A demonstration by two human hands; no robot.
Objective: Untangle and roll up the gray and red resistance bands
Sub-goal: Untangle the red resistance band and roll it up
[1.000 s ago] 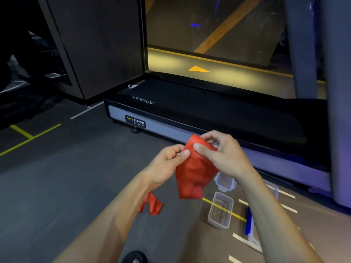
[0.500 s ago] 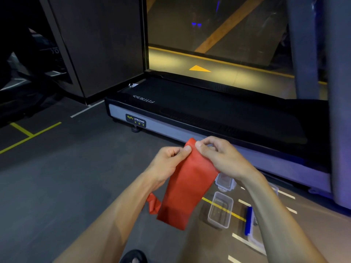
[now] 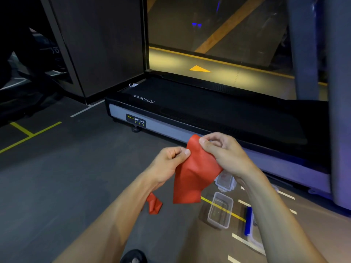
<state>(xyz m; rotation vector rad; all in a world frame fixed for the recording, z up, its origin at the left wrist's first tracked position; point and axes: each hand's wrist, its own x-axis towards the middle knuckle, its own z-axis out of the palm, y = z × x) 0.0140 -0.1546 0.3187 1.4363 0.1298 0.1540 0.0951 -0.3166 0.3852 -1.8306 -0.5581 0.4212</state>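
Pinching red band (image 3: 193,173) top edge between left hand (image 3: 167,164) and right hand (image 3: 226,154), both gripping, letting length hang below hands, likely for rolling.

Red resistance band (image 3: 191,173) hangs crumpled, upper end (perhaps rolled) raised, tail trailing below.

red band (image 3: 191,179) – matt, creased rubber | tub (image 3: 220,210) – clear plastic | floor (image 3: 57,177) – matt

A gym: a branded treadmill (image 3: 209,118) on taped dark flooring (image 3: 57,168).
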